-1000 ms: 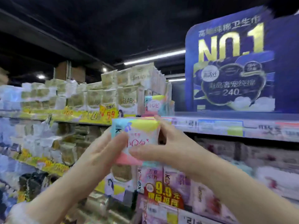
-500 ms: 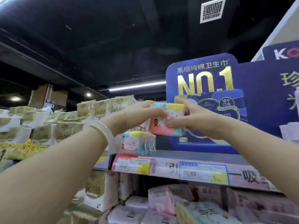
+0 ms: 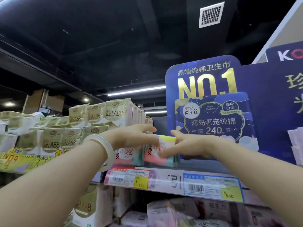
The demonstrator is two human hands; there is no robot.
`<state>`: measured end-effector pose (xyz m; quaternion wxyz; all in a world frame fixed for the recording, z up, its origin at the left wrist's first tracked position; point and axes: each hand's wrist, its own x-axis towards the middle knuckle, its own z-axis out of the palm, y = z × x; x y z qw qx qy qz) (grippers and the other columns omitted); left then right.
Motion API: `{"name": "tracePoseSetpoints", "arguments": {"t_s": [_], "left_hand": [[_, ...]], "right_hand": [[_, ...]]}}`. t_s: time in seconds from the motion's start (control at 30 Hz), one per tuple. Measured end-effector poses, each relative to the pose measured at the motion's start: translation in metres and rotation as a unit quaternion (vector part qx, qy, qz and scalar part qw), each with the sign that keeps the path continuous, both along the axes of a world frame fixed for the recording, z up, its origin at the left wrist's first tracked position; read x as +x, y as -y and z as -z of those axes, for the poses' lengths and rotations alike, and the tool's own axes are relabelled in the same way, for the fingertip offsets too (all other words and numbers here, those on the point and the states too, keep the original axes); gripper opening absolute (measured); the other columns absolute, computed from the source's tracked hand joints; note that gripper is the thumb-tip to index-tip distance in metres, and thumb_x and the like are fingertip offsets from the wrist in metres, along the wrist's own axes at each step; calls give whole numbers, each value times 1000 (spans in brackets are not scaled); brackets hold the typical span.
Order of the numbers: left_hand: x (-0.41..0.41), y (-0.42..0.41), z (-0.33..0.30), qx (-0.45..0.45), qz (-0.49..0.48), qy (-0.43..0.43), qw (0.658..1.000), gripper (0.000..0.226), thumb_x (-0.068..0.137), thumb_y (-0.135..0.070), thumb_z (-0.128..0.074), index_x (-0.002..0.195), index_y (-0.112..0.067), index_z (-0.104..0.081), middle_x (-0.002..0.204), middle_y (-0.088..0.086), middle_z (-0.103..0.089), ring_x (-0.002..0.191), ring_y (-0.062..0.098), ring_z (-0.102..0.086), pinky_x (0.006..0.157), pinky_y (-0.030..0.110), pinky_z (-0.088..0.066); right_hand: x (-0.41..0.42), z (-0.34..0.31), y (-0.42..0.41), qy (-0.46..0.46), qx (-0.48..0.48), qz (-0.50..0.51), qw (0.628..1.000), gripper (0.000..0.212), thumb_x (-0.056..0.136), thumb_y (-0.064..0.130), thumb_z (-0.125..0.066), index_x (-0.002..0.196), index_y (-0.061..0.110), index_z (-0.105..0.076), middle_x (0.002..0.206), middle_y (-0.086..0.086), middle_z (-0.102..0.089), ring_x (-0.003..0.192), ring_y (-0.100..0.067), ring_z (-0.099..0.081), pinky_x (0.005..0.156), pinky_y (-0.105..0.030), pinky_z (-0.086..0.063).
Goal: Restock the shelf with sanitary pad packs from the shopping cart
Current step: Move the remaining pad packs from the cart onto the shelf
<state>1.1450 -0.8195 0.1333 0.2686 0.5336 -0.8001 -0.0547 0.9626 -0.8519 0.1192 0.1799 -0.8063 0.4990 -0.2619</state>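
Both hands are raised to the top shelf (image 3: 165,173). The right hand (image 3: 188,145) holds a pink, yellow and teal sanitary pad pack (image 3: 161,150): thumb over the pack's upper right corner, fingers curled under its lower front face. The left hand (image 3: 134,136) has its fingers extended and loosely spread, the fingertips touching the upper left part of the same pack. A pale bangle (image 3: 105,149) sits on the left wrist.

The held pack stands upright with its base at the shelf surface; whether it bears fully on the shelf cannot be told. A second pack of the same design (image 3: 127,154) stands just left of it, below the left hand and partly hidden by that wrist.

Directly behind the right hand stands a dark blue display board (image 3: 213,104) marked "NO.1". Price labels (image 3: 129,176) run along the shelf edge below both hands. Cream and gold packs (image 3: 98,115) are stacked beyond the left hand. Pink packs (image 3: 180,213) lie on the level beneath the forearms.
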Motion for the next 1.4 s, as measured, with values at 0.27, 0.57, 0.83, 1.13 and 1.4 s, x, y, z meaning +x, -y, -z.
{"name": "tracePoseSetpoints", "arguments": {"t_s": [0.27,0.57,0.83,1.13,1.4], "left_hand": [[19,14,-1,24,-44,-15,999,80,77,-79,-37,138,-29,-48,134,3,-56,118,25,-55,106,48,-38],[20,10,0,13,13,-20,1000,44,100,-40,-38,143,-36,-39,151,-6,-38,136,15,-36,108,31,-29],[21,5,3,15,10,18,1000,38,99,-42,-40,135,-39,-50,134,-7,-57,125,15,-50,111,39,-34],[16,3,8,21,30,-29,999,45,100,-44,-33,134,-23,-54,130,-2,-61,124,17,-52,111,37,-35],[17,5,16,-34,4,-18,999,56,97,-57,-29,144,-29,-40,149,-7,-42,139,16,-35,117,42,-24]], "right_hand": [[7,0,1,23,42,-1,999,109,68,45,-77,149,34,-3,129,10,-41,120,-11,-47,103,-33,-44],[6,-6,1,57,45,-11,997,126,54,57,-77,150,29,-1,148,5,-32,131,-19,-39,100,-41,-44],[1,-8,-7,14,61,-53,997,57,76,59,-55,125,29,-52,132,7,-54,131,-15,-37,102,-46,-36],[16,3,-8,33,39,-19,999,118,49,88,-44,148,37,-7,145,12,-37,134,-18,-37,107,-37,-36],[19,5,-17,45,43,-25,998,124,47,91,-28,150,31,7,160,6,-3,146,-19,-8,119,-48,-11]]}}
